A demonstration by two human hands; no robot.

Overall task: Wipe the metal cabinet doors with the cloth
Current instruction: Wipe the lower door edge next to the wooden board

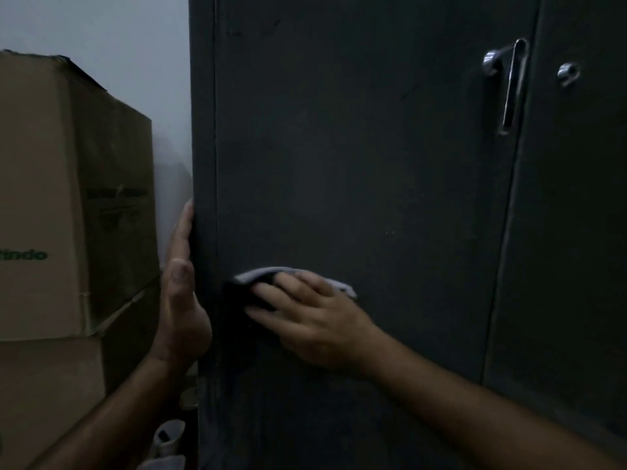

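Dark metal cabinet point(373, 164) fills most of your view, two doors: the left door point(356, 198) is the one you're on, the right door point(576, 232) sits past the vertical seam. Cardboard boxes point(68, 198) are stacked to the left of the cabinet, with pale wall point(135, 45) behind them. A chrome handle point(510, 86) hangs on the left door's right edge near the top, and a small round lock point(568, 73) sits just beside it on the right door. Your right hand point(312, 320) is flat on the lower left part of the left door, fingers spread and fairly straight, pressing the cloth point(271, 283) against the metal; the cloth is dark with a pale strip showing above your fingers. Your left hand point(181, 293) is open, fingers straight and pointing up, palm against the cabinet's left outer edge, holding nothing. Small pale containers point(169, 435) on the floor by the cabinet's base, too dim to identify.
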